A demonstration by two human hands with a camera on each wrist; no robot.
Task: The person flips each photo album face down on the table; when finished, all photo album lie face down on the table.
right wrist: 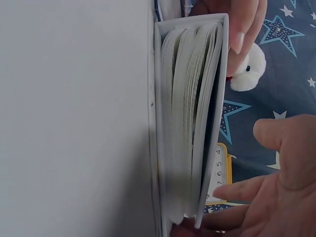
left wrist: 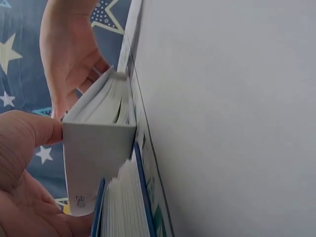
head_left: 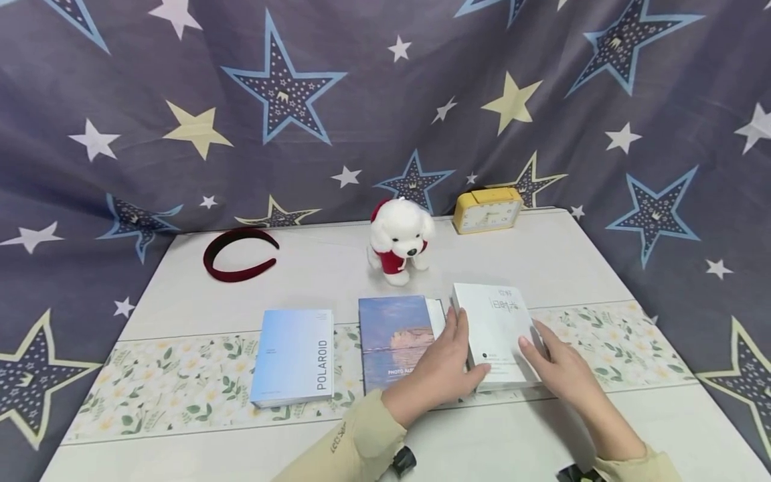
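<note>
A thick white photo album [head_left: 496,328] lies at the right of the row, its pages showing at the edge in the right wrist view. My left hand [head_left: 440,368] holds it by the spine side, fingers along that side and thumb on the cover's lower corner. At the opposite, page-edge side is my right hand [head_left: 563,368], its thumb held apart from the cover and its fingertips [right wrist: 222,192] right by the pages. Just left, partly covered by my left hand, lies a photo album with a sea-cliff picture [head_left: 394,335]. A blue album marked POLAROID [head_left: 292,355] lies farther left.
Behind the albums sits a white plush dog [head_left: 400,234] in red. A yellow clock [head_left: 488,211] stands at the back right, and a dark red headband [head_left: 241,258] lies at the back left. A starry curtain [head_left: 361,87] hangs behind the white table [head_left: 325,268].
</note>
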